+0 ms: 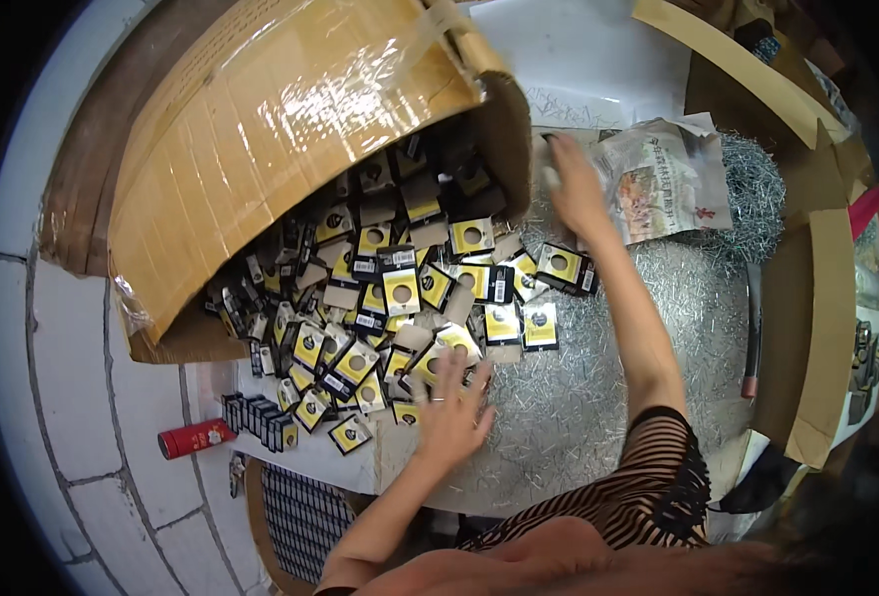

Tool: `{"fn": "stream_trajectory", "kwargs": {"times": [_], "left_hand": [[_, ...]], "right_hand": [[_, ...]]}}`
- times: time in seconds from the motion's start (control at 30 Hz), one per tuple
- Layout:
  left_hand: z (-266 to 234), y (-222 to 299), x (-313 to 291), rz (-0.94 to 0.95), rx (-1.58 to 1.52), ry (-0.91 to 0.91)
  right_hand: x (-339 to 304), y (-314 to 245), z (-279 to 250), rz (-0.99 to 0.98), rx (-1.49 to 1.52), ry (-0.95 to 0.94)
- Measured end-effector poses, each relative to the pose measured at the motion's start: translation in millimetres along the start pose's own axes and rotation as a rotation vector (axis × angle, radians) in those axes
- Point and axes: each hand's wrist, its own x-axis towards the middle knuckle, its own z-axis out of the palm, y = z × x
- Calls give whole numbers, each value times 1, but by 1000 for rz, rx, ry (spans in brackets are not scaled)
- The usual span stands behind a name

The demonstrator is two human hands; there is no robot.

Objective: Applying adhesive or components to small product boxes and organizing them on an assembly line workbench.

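Pale, dark-jointed panels down the left of the frame, and at center a grey worktop strewn with thin silvery slivers. At upper left, a large taped cardboard carton, open toward the middle, with small yellow-and-black boxes heaped in its mouth and spilling out to the center, many with a round hole in the face. At the heap's lower right edge, a left hand, fingers spread wide over the nearest boxes; too blurred to tell whether touching. Toward upper center, a right hand just beside a printed paper sheet, fingers extended; cannot tell how far open, or whether gripping anything. Partly under the sheet, at upper right, a tangled silvery mound. At lower left, a row of dark upright boxes beside a red cylinder. At lower center right, a striped sleeve.
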Motion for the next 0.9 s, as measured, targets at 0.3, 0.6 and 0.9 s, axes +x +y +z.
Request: {"fn": "stream_trajectory", "kwargs": {"times": [0.3,0.6,0.9], "left_hand": [[38,6,42,474,185,-234],[-16,-88,25,311,379,79],[-72,-119,16,262,-61,597]], "right_hand": [[-171,-93,-44,177,294,-199],[-161,-203,-28,-133,525,-90],[-164,-170,-100,323,936,213]]}}
